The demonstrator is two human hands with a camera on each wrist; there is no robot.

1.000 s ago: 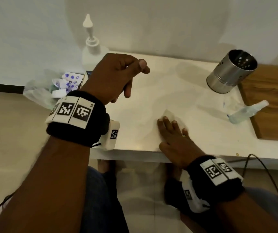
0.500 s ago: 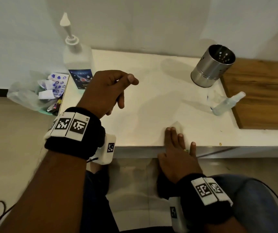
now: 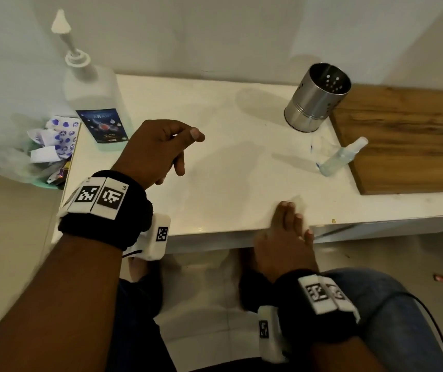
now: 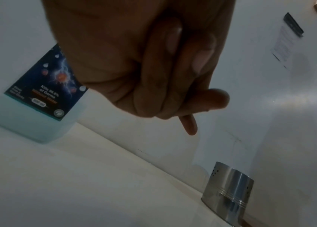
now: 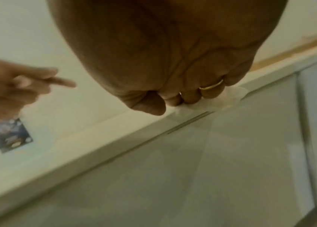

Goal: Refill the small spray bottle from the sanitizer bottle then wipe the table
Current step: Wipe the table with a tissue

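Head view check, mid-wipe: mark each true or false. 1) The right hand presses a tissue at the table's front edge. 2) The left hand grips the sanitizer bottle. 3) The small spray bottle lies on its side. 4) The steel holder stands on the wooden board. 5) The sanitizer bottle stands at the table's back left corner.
1) True: the right hand presses a thin white tissue flat at the front edge of the white table.
2) False: the left hand hovers loosely curled, holding nothing.
3) True: the small clear spray bottle lies on its side, beside the brown wooden board.
4) False: the perforated steel cylinder holder stands on the white tabletop, left of the board.
5) True: the large white pump sanitizer bottle stands there.
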